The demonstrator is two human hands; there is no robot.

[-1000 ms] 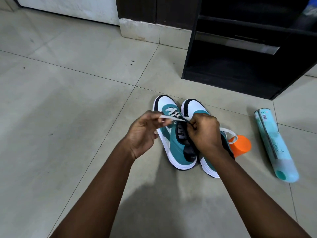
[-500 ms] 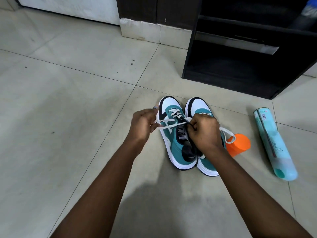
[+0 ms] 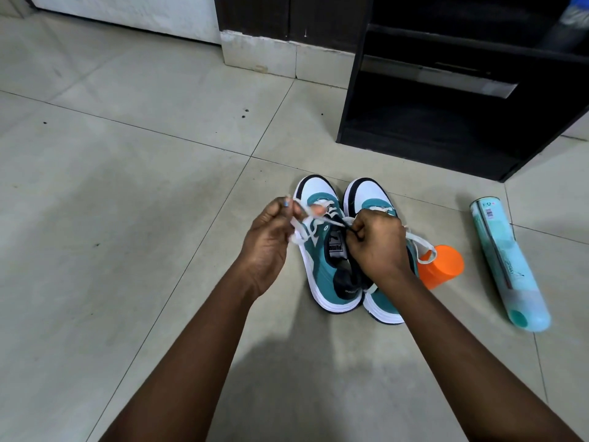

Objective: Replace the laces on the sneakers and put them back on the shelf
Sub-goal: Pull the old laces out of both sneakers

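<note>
two teal, white and black sneakers stand side by side on the floor, toes toward the black shelf. a white lace runs taut above the left sneaker, pinched at both ends. another loop of lace trails off the right one.

Two teal-and-white sneakers, left sneaker and right sneaker, side by side. One white lace between two hands, left hand and right hand. One orange cup, one pale teal tube, one black shelf unit.
</note>
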